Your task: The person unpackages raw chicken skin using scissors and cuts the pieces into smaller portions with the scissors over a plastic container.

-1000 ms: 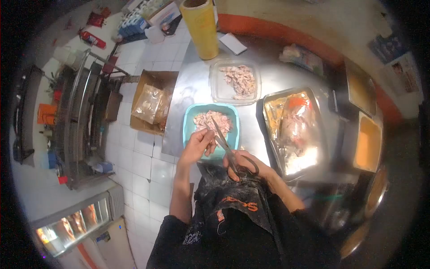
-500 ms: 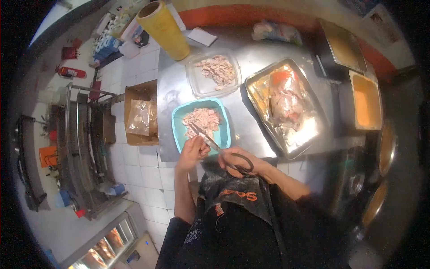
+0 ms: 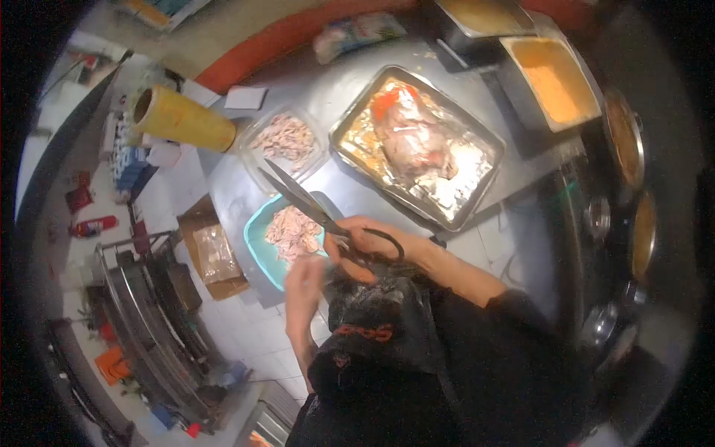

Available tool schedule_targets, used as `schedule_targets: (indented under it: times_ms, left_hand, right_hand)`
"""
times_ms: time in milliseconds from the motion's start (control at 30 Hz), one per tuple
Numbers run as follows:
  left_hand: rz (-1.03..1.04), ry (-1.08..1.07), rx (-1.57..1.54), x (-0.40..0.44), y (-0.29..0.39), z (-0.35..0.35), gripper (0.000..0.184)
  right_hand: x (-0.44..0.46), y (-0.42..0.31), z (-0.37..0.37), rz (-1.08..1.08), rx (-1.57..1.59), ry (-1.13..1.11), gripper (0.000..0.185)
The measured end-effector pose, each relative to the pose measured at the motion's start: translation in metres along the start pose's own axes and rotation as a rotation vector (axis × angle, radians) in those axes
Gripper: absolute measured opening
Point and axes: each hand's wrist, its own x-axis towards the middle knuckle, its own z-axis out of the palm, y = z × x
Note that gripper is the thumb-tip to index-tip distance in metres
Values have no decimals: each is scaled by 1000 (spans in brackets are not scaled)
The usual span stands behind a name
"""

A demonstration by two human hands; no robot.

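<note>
My right hand (image 3: pixel 361 249) is closed around the dark handles of a large pair of scissors (image 3: pixel 302 197). The blades point up and left over the teal tub (image 3: pixel 252 240), their tips slightly parted. Inside the tub lies a heap of pale shredded meat (image 3: pixel 290 232). Just at the tub's near edge is my left hand (image 3: pixel 304 287), smeared by motion, so its fingers and anything in them cannot be made out. Beyond the tub, a clear container (image 3: pixel 322 160) holds more cut meat (image 3: pixel 284 140).
A foil-lined metal tray (image 3: pixel 482 190) with a large piece of meat (image 3: pixel 417 141) stands at the right. A yellow cylinder (image 3: pixel 182 119) is at the table's left edge. Farther right is a metal pan of orange contents (image 3: pixel 558 82). A cardboard box (image 3: pixel 201 249) lies at left.
The view has turned, shifting the table's contents leftward. The scissors have lifted away from my left hand, which now sits lower, apart from the blades.
</note>
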Motion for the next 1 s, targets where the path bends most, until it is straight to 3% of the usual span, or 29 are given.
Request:
schedule_targets:
  times_ms: [100,200,300,333,467,500,600,633,700,800,867,933,1000]
  left_hand:
    - [172,322,80,16,25,-7,27]
    - [-64,187,742,32,-8,-18,39]
    - [-317,251,557,54,43,-29,50]
    - [-147,336,512,60,41,-21,44]
    - [371,52,281,106,75,81,29]
    - [375,-59,326,118,78,117,29]
    - [1002,-196,110,153,84,225,38]
    - [1022,-8,394,198,13,287,37]
    - [1031,-136,475,205,34,315,36]
    - [1009,-248,658,207,65,325,34]
    - [994,-290,550,197,78,311,31]
    - [983,-346,195,179,82,289,28]
    - [670,-501,-8,197,66,271,28]
  right_hand:
    - [-7,-13,-2,32,-90,83,59]
    - [-27,-11,-7,25,-112,154,56]
    - [-56,-15,-6,-2,-92,237,48]
    - [-66,-11,-7,-17,-86,280,45]
    - [-100,-29,5,-119,-121,446,44]
    - [-112,-5,-8,-222,100,441,49]
    - [-129,-9,-9,-316,24,518,38]
    - [-134,-14,-1,-350,-42,565,36]
    - [-152,-25,10,-334,-362,648,34]
    - [-169,-16,22,-499,-456,822,38]
    - [-179,-17,25,-472,-462,881,38]
    - [-183,-19,24,-454,-423,884,37]
    - [-178,-21,22,-420,-442,1002,35]
